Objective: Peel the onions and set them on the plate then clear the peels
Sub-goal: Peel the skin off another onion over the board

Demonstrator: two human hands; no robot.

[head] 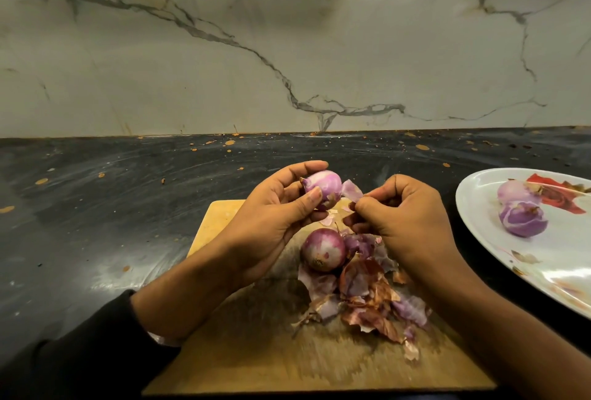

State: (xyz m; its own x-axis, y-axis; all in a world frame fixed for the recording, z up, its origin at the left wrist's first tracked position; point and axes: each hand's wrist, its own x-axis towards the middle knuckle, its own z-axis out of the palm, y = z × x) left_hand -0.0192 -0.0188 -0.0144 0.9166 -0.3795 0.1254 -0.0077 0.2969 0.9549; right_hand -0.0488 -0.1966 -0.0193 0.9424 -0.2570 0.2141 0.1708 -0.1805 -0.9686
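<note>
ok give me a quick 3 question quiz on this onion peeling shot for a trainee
1. How many onions lie on the white plate?
2. True or false: the left hand holds an onion while the right hand pinches a strip of skin coming off it.
3. Where do the loose peels sit? A) on the plate B) on the wooden board, beside a whole onion C) on the dark counter by the wall

Key
1. Two, one behind the other.
2. True.
3. B.
</note>
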